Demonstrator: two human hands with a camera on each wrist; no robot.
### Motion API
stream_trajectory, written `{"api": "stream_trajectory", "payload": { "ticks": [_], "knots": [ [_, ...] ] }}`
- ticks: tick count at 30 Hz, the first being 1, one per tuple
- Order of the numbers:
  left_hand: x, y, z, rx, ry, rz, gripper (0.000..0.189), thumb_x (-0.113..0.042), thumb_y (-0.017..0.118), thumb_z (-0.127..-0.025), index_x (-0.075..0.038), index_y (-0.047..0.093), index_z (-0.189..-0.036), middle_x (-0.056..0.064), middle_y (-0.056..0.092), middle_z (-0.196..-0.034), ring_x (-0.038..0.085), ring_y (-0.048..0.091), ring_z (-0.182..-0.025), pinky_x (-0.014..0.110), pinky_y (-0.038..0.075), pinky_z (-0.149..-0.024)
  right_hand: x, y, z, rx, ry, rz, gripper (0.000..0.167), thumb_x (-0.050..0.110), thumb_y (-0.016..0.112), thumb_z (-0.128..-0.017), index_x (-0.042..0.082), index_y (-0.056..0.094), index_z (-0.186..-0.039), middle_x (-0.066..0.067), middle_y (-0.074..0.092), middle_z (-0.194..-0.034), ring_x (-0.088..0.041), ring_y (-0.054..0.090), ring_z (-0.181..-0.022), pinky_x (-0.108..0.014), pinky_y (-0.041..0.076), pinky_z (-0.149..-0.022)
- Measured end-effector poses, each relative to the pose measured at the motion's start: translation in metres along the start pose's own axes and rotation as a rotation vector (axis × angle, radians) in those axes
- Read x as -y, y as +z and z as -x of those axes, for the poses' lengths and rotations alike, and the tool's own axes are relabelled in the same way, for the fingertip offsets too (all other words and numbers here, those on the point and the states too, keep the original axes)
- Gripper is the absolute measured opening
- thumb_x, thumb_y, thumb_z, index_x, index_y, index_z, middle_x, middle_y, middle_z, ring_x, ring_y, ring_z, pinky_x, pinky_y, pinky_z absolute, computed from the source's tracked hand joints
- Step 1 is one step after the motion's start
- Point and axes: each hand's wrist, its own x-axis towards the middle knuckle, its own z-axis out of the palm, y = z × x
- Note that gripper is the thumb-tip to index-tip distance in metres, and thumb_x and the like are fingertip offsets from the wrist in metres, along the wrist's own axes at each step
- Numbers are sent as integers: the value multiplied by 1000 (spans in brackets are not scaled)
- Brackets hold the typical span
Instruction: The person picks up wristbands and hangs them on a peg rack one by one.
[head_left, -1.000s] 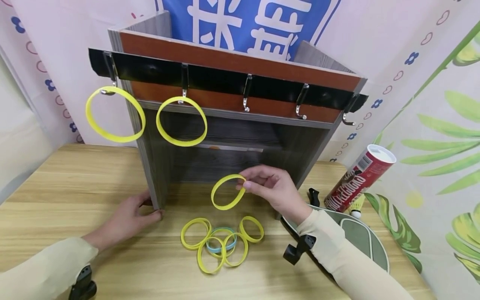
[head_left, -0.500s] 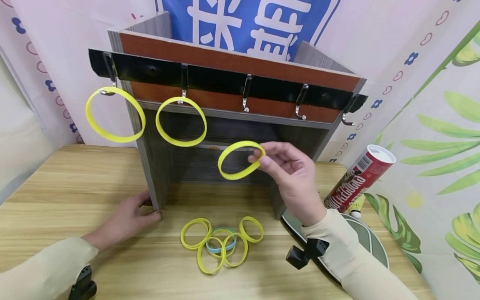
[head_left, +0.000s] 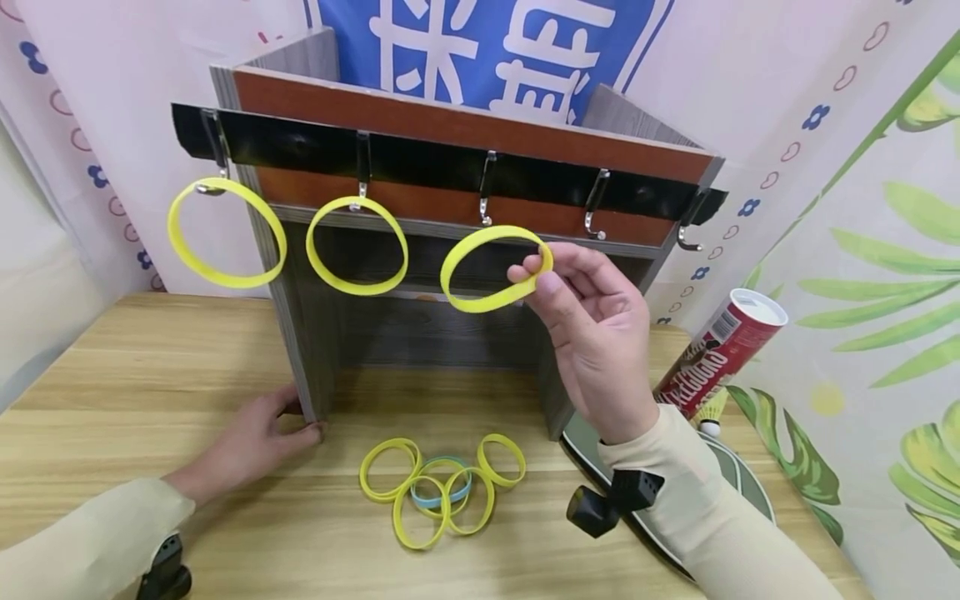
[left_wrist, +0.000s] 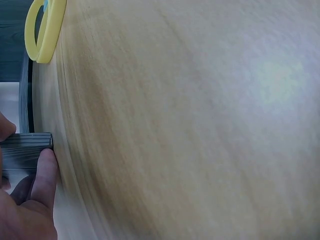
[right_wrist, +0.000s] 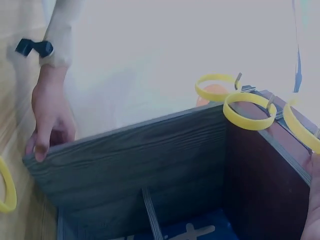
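Note:
My right hand (head_left: 596, 342) pinches a yellow wristband (head_left: 480, 305) between thumb and fingers, just below and in front of the third hook (head_left: 486, 187) on a black hook strip (head_left: 292, 142). Two more yellow wristbands hang from the strip: one (head_left: 240, 282) on the first hook, one (head_left: 360, 289) on the second. My left hand (head_left: 251, 442) grips the bottom corner of the grey shelf's side panel (head_left: 300, 333); the left wrist view shows its fingers (left_wrist: 46, 175) around the panel end. In front of the shelf lie several yellow wristbands (head_left: 363, 479), with a blue wristband (head_left: 431, 503) among them.
Two bare hooks stand on the strip's right part. To the right are a tilted red can (head_left: 720, 350), a yellow shuttlecock (head_left: 711, 414) and a rounded green case (head_left: 585, 437), partly behind my right arm. All rest on the wooden table (head_left: 150, 367).
My right hand has risen from above the pile toward the third hook, carrying the yellow wristband up with it. The left hand stays on the panel.

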Motion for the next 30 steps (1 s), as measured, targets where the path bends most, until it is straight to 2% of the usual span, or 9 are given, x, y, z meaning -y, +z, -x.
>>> {"api": "stream_trajectory", "payload": {
  "ticks": [6,10,16,24,30],
  "knots": [
    [1,0,2,-6,-4,-11,57,-15,76,-93,8,56,-141,25,74,-122,39,71,-113,37,57,-89,0,6,-2,-53,11,-15,17,7,70,-99,9,70,-116,-4,75,-106,-16,77,-101,-32,60,-99],
    [2,0,1,-13,3,-16,56,-16,76,-93,7,57,-141,23,75,-120,37,72,-112,35,58,-87,-1,10,-3,-112,2,30,17,-1,62,-101,6,69,-116,-5,75,-106,-16,76,-101,-32,60,-98],
    [0,0,1,-12,-3,-18,58,-15,76,-92,8,56,-142,25,74,-122,37,72,-111,32,57,-86,-4,15,-5,-176,33,67,25,-11,55,-101,7,69,-112,-4,75,-105,-15,76,-100,-30,60,-97],
    [-2,0,2,-16,-5,-5,58,-14,76,-92,10,56,-141,27,73,-122,39,72,-112,33,57,-87,-10,14,-2,-185,68,94,22,-9,57,-100,5,68,-113,-4,74,-105,-14,77,-101,-29,60,-97],
    [-2,-1,2,1,-20,2,63,-15,75,-94,11,51,-145,30,70,-128,40,70,-115,31,58,-87,-15,12,1,-155,106,92,20,-10,58,-100,2,66,-115,-6,74,-106,-13,76,-101,-27,60,-95]
  ]
}}
